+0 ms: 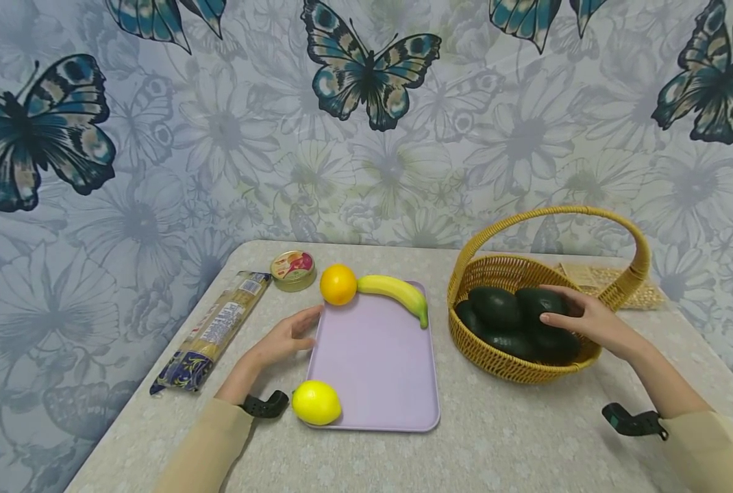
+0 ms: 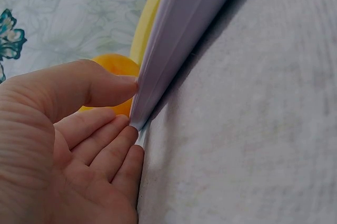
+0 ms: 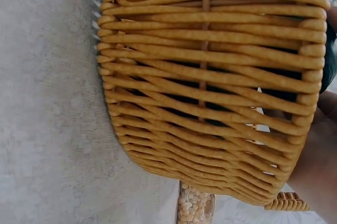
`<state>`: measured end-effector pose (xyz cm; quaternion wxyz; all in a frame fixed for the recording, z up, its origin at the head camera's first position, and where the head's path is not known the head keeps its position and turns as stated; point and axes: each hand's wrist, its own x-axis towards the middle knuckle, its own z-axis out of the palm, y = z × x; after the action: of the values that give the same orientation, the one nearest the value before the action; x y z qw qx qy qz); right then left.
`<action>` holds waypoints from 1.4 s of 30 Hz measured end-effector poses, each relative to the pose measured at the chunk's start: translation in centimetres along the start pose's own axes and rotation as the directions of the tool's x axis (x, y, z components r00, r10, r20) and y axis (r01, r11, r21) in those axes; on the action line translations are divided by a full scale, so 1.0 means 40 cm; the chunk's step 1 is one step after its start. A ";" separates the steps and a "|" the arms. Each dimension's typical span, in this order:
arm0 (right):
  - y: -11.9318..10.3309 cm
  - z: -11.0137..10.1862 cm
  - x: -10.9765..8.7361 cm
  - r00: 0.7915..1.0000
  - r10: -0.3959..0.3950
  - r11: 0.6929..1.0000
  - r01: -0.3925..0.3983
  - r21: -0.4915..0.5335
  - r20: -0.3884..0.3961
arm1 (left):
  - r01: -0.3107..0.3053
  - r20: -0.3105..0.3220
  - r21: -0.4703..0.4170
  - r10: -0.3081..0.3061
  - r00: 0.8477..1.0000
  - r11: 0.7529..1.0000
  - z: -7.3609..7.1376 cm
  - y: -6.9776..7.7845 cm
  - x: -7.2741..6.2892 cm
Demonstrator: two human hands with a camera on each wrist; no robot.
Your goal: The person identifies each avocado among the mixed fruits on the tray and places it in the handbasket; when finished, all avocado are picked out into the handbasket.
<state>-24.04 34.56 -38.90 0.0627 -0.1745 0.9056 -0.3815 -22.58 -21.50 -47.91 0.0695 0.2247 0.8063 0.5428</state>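
Note:
My right hand (image 1: 588, 316) reaches over the rim of a wicker basket (image 1: 520, 370), thumb and fingers around an avocado (image 1: 536, 301) on the right of the pile. Several other dark green avocados (image 1: 494, 308) lie with it. The right wrist view mostly shows the woven basket side (image 3: 210, 92), which hides the fingertips. My left hand (image 1: 285, 337) is beside a lilac tray (image 1: 375, 363), fingers extended and thumb tip right at its left edge. On the tray's margins are an orange (image 1: 338, 284), a banana (image 1: 397, 293) and a lemon (image 1: 316, 402).
Left of the tray lies a long pasta packet (image 1: 218, 329) with a blue end, near a round tin (image 1: 293, 270). Behind the basket is a clear packet (image 1: 644, 296) of pale pieces. The basket's tall handle (image 1: 557, 212) arches above it. A patterned wall (image 1: 391, 185) borders the table's back.

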 end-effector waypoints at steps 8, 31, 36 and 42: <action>0.003 0.000 0.016 1.000 0.015 1.000 -0.015 -0.015 0.014 | 0.009 -0.004 0.011 -0.009 1.000 1.000 0.000 -0.003 -0.001; -0.007 -0.004 0.035 0.998 -0.038 0.994 0.034 -0.099 -0.043 | 0.015 -0.001 0.004 -0.015 1.000 1.000 0.000 -0.005 -0.003; -0.009 -0.013 0.009 0.996 -0.055 0.993 0.048 -0.109 -0.071 | 0.004 0.002 0.011 -0.004 1.000 1.000 -0.002 -0.007 -0.002; 0.013 -0.032 -0.016 0.997 -0.015 0.996 0.008 -0.091 -0.076 | 0.007 -0.005 0.008 -0.007 1.000 1.000 -0.005 -0.007 0.000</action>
<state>-23.89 35.99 -38.39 0.0176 -0.1676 0.9226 -0.3469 -22.73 -21.76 -48.10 0.0684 0.2209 0.8094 0.5398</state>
